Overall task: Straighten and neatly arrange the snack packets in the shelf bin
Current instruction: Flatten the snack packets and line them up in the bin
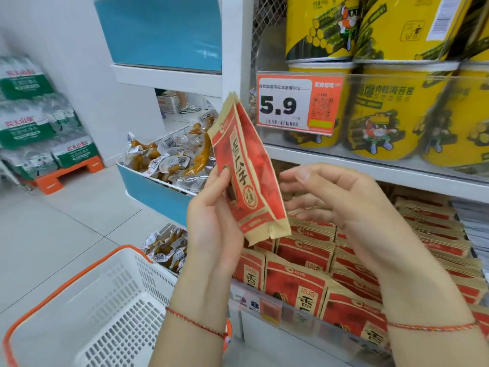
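My left hand (214,215) grips a red and tan snack packet (246,165), held upright above the shelf bin. A second packet's edge shows behind it, pressed against the first. My right hand (341,202) hovers just right of the packet with relaxed, spread fingers, holding nothing. Below both hands, the shelf bin (296,321) holds several rows of the same red packets (299,282) standing on edge behind a clear front lip.
Yellow snack tubs (391,112) fill the shelf above, with a 5.9 price tag (297,104). A white basket with an orange rim (87,311) sits at lower left. Blue bins of vacuum-packed snacks (169,160) stand left of the shelf. Water bottle packs (39,123) are stacked far left.
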Tool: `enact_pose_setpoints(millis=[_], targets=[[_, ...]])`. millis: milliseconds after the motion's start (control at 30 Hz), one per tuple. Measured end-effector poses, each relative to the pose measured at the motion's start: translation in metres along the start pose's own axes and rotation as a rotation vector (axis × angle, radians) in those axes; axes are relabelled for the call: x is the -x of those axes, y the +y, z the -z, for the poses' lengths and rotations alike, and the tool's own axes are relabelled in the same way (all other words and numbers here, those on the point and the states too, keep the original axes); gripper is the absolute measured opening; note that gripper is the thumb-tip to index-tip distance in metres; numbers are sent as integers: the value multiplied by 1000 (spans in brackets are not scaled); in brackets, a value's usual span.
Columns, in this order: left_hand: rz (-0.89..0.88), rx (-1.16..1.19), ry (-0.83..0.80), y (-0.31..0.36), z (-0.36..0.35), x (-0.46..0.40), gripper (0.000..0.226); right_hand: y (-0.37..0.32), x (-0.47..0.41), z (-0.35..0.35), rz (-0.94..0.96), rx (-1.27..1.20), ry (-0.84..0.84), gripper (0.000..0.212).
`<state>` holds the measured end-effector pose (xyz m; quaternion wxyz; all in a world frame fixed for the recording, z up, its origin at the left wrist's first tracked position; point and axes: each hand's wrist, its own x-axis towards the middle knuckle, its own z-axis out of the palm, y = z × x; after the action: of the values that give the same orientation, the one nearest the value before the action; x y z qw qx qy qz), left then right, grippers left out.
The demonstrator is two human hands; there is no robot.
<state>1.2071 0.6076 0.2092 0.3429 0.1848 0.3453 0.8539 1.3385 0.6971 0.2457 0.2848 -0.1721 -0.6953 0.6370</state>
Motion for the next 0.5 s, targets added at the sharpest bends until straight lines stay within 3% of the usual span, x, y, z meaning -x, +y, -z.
enact_pose_setpoints(millis=[300,500], targets=[[-15,134,-96,2,11,-7,39,5,1,-7,-55,116,-139,31],[0,203,-117,3,10,-6,56,5,-1,-9,-51,59,-146,29]])
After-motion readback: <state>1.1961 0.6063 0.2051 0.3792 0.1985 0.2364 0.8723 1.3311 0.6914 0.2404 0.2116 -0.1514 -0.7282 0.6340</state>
